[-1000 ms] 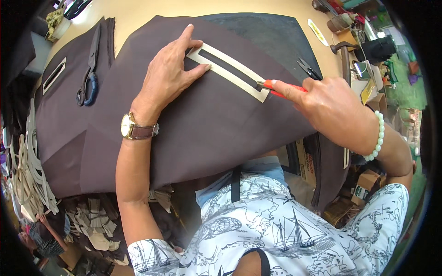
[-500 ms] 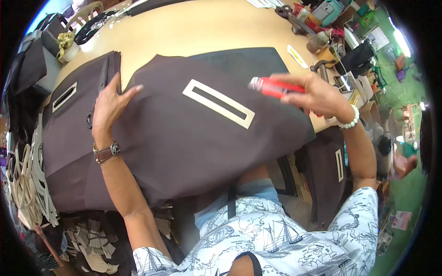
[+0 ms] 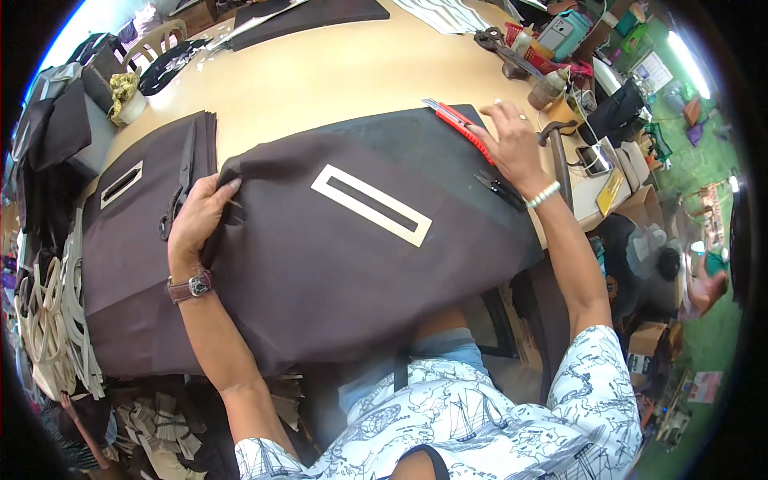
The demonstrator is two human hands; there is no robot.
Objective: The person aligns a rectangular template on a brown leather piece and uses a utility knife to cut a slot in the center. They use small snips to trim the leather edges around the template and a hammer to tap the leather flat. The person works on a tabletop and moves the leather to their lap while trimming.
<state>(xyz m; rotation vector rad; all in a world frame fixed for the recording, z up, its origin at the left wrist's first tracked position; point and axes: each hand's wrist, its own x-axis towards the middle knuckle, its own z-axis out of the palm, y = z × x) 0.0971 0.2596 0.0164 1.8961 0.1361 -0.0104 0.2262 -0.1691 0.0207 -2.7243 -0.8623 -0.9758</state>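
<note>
A large dark brown fabric piece (image 3: 320, 272) lies over a dark green cutting mat (image 3: 448, 140), and a cream rectangular frame with a long slot (image 3: 372, 206) rests on it. My left hand (image 3: 202, 214) is closed on the fabric's left edge, which is bunched up at the fingers. A red utility knife (image 3: 460, 126), blade out, lies at the mat's far edge. Over its handle end is my right hand (image 3: 512, 148), fingers apart and thumb beside the knife. Small black thread snips (image 3: 500, 190) lie on the mat below this hand. Large dark scissors (image 3: 182, 180) lie left of my left hand.
More brown fabric (image 3: 132, 256) with a similar slotted frame (image 3: 122, 186) is at left. A hammer (image 3: 558, 148), a phone (image 3: 594, 160) and a bottle (image 3: 549, 90) sit at the table's right. White strips (image 3: 48, 320) hang at the lower left.
My right hand has set the red knife down on the mat and loosened its fingers. My left hand has closed on the fabric's edge and gathered it, baring more of the mat.
</note>
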